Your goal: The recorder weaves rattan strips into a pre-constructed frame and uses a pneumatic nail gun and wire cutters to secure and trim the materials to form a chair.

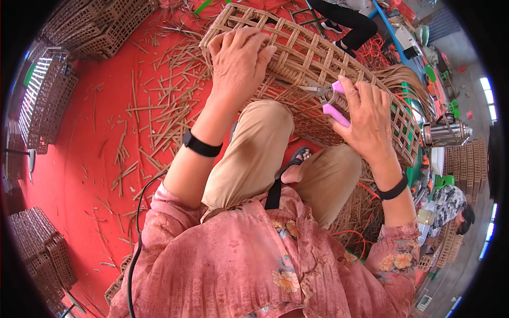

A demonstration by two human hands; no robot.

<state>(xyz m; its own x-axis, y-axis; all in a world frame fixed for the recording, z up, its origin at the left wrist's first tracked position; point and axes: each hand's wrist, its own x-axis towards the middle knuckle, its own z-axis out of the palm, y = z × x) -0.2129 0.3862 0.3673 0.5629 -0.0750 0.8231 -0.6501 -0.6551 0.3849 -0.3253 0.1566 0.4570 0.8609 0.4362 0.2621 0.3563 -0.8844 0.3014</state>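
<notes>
Open-weave basket [328,68] lies slantwise in front of the 2 knees [268,116] in my head view, the only 1 I have; whether it rests on them I cannot tell. The left hand [237,63] has its fingers bent over the basket's left corner rim, thumb set apart; how firmly it grips doesn't show. The right hand [367,119] wraps purple-handled snips [319,91], handles spread, blades just beside the weave; I can't make out the gap at their tips.

My main worry is a wrong cut: with the blades so near, a small slip could nick a strand that binds the lattice. If the left hold is loose, the basket could pivot into the blades. The black cable [139,236] by the left sleeve [175,212] could snag on a wide elbow swing, and offcuts [175,87] could slide underfoot.
</notes>
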